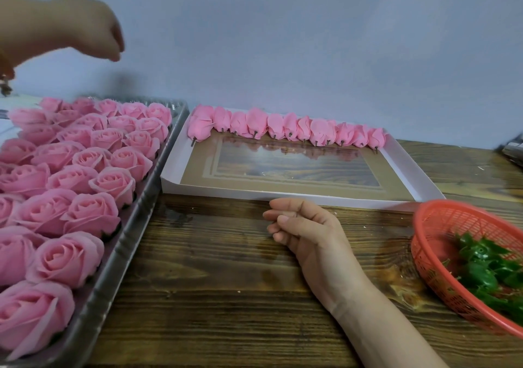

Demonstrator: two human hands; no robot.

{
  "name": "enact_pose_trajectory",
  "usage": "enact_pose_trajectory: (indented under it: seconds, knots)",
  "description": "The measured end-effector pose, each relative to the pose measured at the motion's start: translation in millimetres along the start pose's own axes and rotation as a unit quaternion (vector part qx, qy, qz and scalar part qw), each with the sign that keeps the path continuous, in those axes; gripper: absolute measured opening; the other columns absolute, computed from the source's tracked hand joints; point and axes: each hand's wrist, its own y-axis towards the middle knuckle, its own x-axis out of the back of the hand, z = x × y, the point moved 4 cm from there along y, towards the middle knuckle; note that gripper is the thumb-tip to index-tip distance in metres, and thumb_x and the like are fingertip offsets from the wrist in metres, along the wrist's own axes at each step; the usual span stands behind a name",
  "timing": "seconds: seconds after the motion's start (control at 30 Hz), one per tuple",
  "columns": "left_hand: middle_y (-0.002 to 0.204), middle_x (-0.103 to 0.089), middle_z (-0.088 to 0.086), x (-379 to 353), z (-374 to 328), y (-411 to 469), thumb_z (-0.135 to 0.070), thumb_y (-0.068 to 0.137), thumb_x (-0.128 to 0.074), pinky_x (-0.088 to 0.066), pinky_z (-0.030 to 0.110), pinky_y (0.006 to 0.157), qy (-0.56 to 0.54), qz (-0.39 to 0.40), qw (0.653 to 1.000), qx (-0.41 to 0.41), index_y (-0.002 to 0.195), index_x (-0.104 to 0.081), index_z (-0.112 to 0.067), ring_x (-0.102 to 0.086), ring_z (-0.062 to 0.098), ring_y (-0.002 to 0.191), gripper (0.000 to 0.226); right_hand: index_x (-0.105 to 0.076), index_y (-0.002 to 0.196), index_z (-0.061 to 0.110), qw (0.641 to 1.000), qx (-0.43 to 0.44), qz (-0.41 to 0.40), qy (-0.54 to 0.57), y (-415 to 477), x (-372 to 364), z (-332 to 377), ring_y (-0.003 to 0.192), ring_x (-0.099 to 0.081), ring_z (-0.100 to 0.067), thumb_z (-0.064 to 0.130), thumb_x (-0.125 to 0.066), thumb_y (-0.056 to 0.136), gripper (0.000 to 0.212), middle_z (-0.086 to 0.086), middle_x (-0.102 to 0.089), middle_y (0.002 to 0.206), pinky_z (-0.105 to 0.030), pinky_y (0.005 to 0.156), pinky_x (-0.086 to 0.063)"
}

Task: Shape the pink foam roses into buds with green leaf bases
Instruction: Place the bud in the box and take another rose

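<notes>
Several open pink foam roses (85, 175) fill a clear plastic tray (135, 243) on the left. A row of shaped pink buds (285, 128) lies along the far edge of a shallow white box lid (334, 197). Green leaf bases (486, 268) sit in a red plastic basket (441, 257) at the right. My left hand (76, 27) hovers high above the rose tray, fingers bunched and pointing down, with nothing seen in it. My right hand (305, 226) rests on the wooden table just in front of the box lid, fingers loosely curled and empty.
The wooden table (226, 282) runs between the rose tray and the basket. A plain grey wall stands behind. A dark metallic object (513, 149) pokes in at the right edge.
</notes>
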Motion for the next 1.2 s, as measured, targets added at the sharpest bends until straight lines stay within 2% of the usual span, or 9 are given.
enact_pose_trajectory:
  seconds: [0.1,0.27,0.4,0.47,0.6,0.67,0.73,0.83,1.2]
  knots:
    - [0.109,-0.069,0.017,16,-48,-11,-0.009,0.086,-0.068,-0.045,0.039,0.086,-0.004,-0.04,0.996,-0.077,0.107,-0.071,-0.004,-0.062,0.037,0.097,0.022,-0.068,0.097,-0.001,1.0,0.0,-0.001,0.0,0,1,0,0.068,-0.062,-0.013,0.006,-0.069,0.059,0.039,-0.013,-0.071,0.085,-0.018,0.064,-0.051]
    - [0.103,-0.072,0.017,10,-117,-24,-0.006,0.084,-0.063,-0.051,0.04,0.086,-0.039,-0.019,0.989,-0.143,0.101,-0.073,-0.004,-0.065,0.035,0.096,0.02,-0.068,0.098,-0.001,1.0,-0.002,-0.001,0.006,0,1,-1,0.068,-0.062,-0.014,0.008,-0.067,0.06,0.039,-0.014,-0.07,0.086,-0.019,0.063,-0.051]
    - [0.096,-0.072,0.019,-29,-147,-31,-0.002,0.081,-0.058,-0.051,0.035,0.076,-0.029,0.047,0.99,-0.129,0.095,-0.072,0.002,-0.066,0.035,0.091,0.02,-0.068,0.099,-0.002,1.0,-0.006,-0.001,0.011,0,1,-1,0.068,-0.062,-0.014,0.008,-0.067,0.06,0.041,-0.015,-0.07,0.086,-0.019,0.063,-0.051]
    - [0.08,-0.065,0.015,-52,-152,-34,-0.001,0.082,-0.056,-0.045,0.029,0.061,-0.022,0.068,0.991,-0.109,0.08,-0.063,0.0,-0.059,0.032,0.073,0.008,-0.068,0.099,-0.002,1.0,-0.006,0.001,0.011,-1,1,-1,0.068,-0.063,-0.013,0.009,-0.067,0.06,0.04,-0.015,-0.07,0.086,-0.019,0.064,-0.052]
    - [0.064,-0.045,0.008,-93,-152,-42,-0.003,0.082,-0.057,-0.029,0.025,0.047,-0.007,0.078,0.994,-0.08,0.063,-0.042,-0.009,-0.042,0.02,0.055,0.025,-0.068,0.098,-0.002,1.0,-0.006,0.005,0.017,-1,1,-1,0.067,-0.062,-0.013,0.005,-0.067,0.063,0.035,-0.015,-0.07,0.086,-0.019,0.063,-0.051]
    - [0.073,-0.05,0.008,-108,-148,-44,-0.008,0.084,-0.058,-0.036,0.027,0.054,0.003,0.07,0.995,-0.076,0.068,-0.046,-0.009,-0.05,0.023,0.063,0.02,-0.068,0.098,-0.001,1.0,-0.009,0.009,0.017,0,2,-1,0.068,-0.062,-0.013,-0.003,-0.068,0.07,0.028,-0.015,-0.07,0.087,-0.019,0.064,-0.052]
    - [0.094,-0.054,0.014,-115,-143,-43,-0.014,0.088,-0.055,-0.042,0.032,0.068,0.01,0.061,0.996,-0.068,0.09,-0.057,-0.007,-0.058,0.032,0.088,0.008,-0.069,0.097,0.0,1.0,-0.007,0.011,0.016,0,2,-1,0.068,-0.063,-0.013,-0.001,-0.068,0.07,0.027,-0.015,-0.071,0.087,-0.019,0.064,-0.052]
    - [0.118,-0.043,0.02,-126,-136,-41,-0.014,0.089,-0.054,-0.043,0.04,0.079,0.025,0.062,0.997,-0.031,0.12,-0.053,-0.002,-0.05,0.038,0.11,0.033,-0.07,0.094,0.002,1.0,-0.006,0.009,0.013,0,2,-1,0.068,-0.062,-0.012,0.007,-0.068,0.065,0.03,-0.014,-0.071,0.086,-0.019,0.064,-0.051]
    - [0.125,-0.05,0.024,-138,-129,-44,-0.017,0.094,-0.055,-0.046,0.048,0.094,0.064,0.016,0.997,-0.038,0.129,-0.046,0.0,-0.048,0.042,0.118,0.041,-0.07,0.098,0.002,1.0,-0.01,0.015,0.008,0,3,-1,0.068,-0.063,-0.012,0.008,-0.068,0.065,0.033,-0.013,-0.072,0.087,-0.019,0.065,-0.052]
